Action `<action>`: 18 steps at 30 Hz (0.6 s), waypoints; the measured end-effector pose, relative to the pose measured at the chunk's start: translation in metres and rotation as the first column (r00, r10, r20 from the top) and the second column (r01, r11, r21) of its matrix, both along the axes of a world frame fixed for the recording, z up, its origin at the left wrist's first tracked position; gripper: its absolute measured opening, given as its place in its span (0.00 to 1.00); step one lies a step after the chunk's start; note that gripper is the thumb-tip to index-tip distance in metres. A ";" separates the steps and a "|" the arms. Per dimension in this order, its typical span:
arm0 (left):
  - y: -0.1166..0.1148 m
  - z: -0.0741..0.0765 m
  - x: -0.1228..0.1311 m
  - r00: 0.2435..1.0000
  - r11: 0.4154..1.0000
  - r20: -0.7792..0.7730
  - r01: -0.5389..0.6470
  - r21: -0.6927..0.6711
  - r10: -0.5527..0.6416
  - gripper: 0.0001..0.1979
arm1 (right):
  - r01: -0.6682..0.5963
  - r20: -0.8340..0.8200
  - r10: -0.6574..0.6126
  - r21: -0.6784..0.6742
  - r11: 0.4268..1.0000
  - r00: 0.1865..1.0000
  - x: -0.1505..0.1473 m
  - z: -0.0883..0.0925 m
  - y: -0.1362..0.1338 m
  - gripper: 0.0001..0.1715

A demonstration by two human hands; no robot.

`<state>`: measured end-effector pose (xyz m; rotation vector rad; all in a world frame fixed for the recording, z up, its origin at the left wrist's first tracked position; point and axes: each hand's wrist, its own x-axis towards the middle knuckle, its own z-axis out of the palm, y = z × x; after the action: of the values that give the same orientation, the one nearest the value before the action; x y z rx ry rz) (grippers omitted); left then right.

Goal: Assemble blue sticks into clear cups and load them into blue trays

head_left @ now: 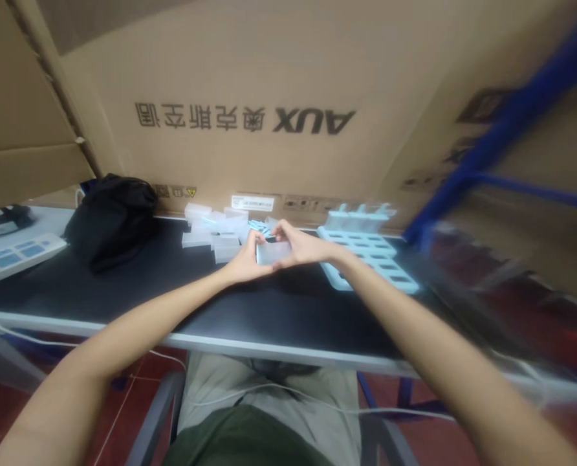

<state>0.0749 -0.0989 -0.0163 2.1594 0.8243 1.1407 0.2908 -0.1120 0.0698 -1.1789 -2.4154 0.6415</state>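
Note:
Both my hands meet over the dark tabletop (279, 304) and grip a small translucent plastic box (272, 252) between them. My left hand (248, 260) holds its left end with the fingers curled round it. My right hand (299, 246) closes over its top and right end. Just behind the hands lies a pile of several similar clear plastic boxes (213, 232). To the right of my right hand sits a light blue tray (366, 254) with rows of rectangular slots.
A black bag (111, 220) rests on the table at the left. A white power strip (11, 254) lies on a side surface at far left. A large cardboard box (269, 97) stands behind the table. A blue metal frame (502, 123) rises at the right.

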 end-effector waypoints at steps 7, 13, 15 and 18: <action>0.015 0.007 -0.014 0.961 0.999 0.275 0.031 0.038 -0.040 0.31 | 0.162 -0.001 -0.162 0.034 0.986 0.987 0.015 -0.032 0.033 0.30; 0.006 0.015 -0.013 0.971 0.992 0.237 0.001 -0.125 0.029 0.38 | 0.339 -0.010 -0.340 0.111 0.934 0.940 -0.019 -0.060 0.054 0.16; 0.001 0.019 -0.012 0.985 0.990 0.165 -0.025 -0.139 0.048 0.38 | 0.374 -0.037 -0.372 0.116 0.920 0.927 -0.023 -0.061 0.056 0.16; -0.005 0.020 -0.012 0.998 0.998 0.031 -0.046 -0.044 0.048 0.32 | 0.422 -0.084 -0.414 0.127 0.898 0.906 -0.018 -0.050 0.052 0.11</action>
<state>0.0632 -0.1034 0.0039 2.0920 0.8820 1.1670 0.2731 -0.0601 0.0194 -1.5315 -2.0245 0.3530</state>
